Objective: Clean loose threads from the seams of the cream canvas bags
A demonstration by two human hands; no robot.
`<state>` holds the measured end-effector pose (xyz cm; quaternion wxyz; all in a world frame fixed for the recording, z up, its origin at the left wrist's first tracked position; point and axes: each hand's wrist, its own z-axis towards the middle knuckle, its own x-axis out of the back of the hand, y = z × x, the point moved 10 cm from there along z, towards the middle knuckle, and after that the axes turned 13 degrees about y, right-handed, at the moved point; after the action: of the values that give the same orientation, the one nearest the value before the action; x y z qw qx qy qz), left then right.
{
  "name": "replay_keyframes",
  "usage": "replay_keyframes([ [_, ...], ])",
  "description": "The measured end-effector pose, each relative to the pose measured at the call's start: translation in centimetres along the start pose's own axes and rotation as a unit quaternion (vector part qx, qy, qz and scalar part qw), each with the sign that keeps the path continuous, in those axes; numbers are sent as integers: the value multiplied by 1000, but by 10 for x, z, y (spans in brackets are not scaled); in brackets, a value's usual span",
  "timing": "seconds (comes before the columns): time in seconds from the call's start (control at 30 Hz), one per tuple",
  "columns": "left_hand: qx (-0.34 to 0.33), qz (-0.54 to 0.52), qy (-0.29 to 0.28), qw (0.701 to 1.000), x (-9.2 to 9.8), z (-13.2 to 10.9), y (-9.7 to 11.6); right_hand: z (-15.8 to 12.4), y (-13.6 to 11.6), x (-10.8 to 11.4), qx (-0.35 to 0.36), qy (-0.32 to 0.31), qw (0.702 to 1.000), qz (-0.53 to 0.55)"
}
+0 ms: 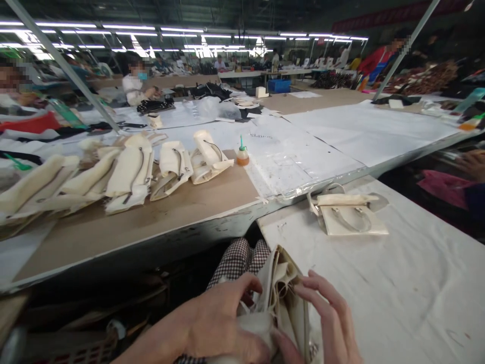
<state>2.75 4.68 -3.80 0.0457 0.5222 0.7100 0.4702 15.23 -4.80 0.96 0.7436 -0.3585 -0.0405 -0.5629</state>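
Observation:
A cream handbag (290,316), its mouth facing up and its lining and loose threads showing, stands over my lap between both hands. My left hand (215,316) is wrapped round its left side, with the fingers curled at the panel. On the other side, my right hand (329,308) has its fingertips on the bag's right edge and its thumb low at the front. The lower part of the bag is out of frame. A finished-looking cream handbag (350,215) with handles lies on the white table (417,273) to the right.
Several cream bag pieces with zips (131,172) line the brown-covered bench (212,194) ahead. A small glue bottle (243,155) with a green tip stands beside them. At far right a co-worker's hand (473,164) is near pink cloth (447,187). A slanted metal pole (64,65) rises at left.

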Motion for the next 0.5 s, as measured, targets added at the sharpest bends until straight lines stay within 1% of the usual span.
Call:
replay_keyframes([
  [0.07,-6,19,22,1000,1,-2,1,-1,-2,-11,44,-56,997,-13],
  [0.13,-33,45,61,997,2,-6,7,-2,-6,-19,111,-95,989,-33],
  [0.2,-58,88,113,988,5,-11,15,-4,-11,-25,176,-118,976,-52],
  [0.27,-71,132,147,978,7,-14,20,-4,-16,-29,214,-124,967,-60],
  [0.3,-77,149,157,973,8,-15,22,-2,-17,-31,215,-122,967,-62],
  [0.37,-87,168,166,968,9,-15,24,2,-16,-35,186,-120,973,-65],
  [0.5,-82,177,184,963,17,-13,16,8,-11,-38,115,-124,983,-74],
])
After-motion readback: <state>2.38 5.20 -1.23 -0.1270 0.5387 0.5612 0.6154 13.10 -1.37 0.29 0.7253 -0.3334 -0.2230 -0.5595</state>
